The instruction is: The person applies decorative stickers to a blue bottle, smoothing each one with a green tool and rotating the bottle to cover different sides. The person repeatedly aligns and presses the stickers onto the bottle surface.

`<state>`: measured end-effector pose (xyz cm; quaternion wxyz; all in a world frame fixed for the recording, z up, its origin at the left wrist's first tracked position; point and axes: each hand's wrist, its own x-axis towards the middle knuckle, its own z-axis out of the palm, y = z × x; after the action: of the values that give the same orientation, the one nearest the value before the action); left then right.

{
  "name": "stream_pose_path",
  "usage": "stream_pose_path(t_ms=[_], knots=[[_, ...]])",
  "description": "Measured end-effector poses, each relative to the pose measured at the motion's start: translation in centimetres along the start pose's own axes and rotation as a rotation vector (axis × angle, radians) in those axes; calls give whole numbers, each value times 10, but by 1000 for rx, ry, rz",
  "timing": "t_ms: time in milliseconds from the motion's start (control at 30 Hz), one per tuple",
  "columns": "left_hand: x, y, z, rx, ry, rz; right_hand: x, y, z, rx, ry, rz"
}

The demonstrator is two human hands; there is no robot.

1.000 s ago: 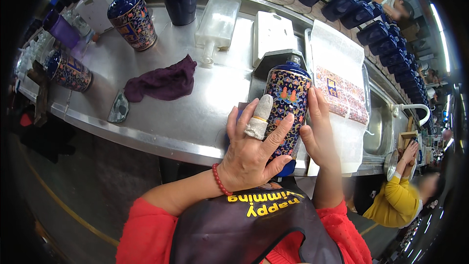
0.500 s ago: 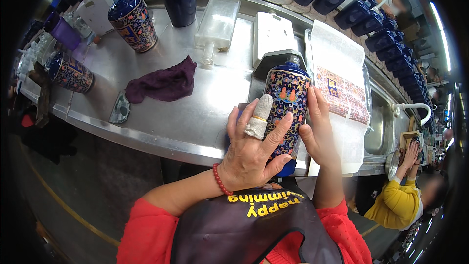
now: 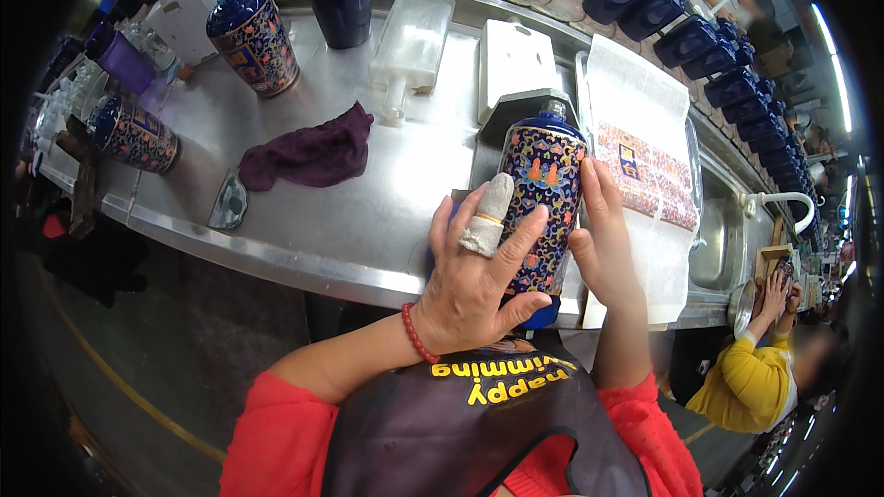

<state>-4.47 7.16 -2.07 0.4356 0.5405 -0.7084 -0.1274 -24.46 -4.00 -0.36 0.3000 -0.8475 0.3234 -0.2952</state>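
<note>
A dark blue bottle (image 3: 543,161) with a floral wrap of red, gold and blue leans back in a dark angled cradle (image 3: 529,103), its clear neck pointing away from me. My left hand (image 3: 479,267) lies spread over the bottle's front left, the index finger on the pattern and the thumb near its base. A grey cloth cover, banded in yellow, wraps one left finger. Along the bottle's right side rests my right hand (image 3: 603,239), fingertips at its edge and thumb toward the front. Right of it, a patterned transfer sheet (image 3: 645,170) lies on white paper (image 3: 635,83).
A purple cloth (image 3: 308,152) and a grey-green scraper piece (image 3: 228,201) lie on the metal counter (image 3: 313,230). Patterned bottles (image 3: 253,41) stand left; a clear block-shaped bottle (image 3: 414,32) lies behind. Blue bottles (image 3: 686,41) line the back. A sink (image 3: 718,239) and a co-worker (image 3: 746,377) are right.
The blue bottles along the back have shifted to the right. My left index finger has slid slightly up the pattern; the right hand is nearly still. The co-worker's hands have moved.
</note>
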Motion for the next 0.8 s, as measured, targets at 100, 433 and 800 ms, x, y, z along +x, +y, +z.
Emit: stream_pose_path(t_ms=[100, 433, 800], knots=[[-3, -11, -2, -97, 14, -17, -2, 3, 0, -4, 13, 6], [-6, -28, -3, -422, -2, -101, -3, 6, 3, -39, 32, -12], [-5, -27, 3, -337, 65, -56, -4, 8, 7, -54, 59, 4]])
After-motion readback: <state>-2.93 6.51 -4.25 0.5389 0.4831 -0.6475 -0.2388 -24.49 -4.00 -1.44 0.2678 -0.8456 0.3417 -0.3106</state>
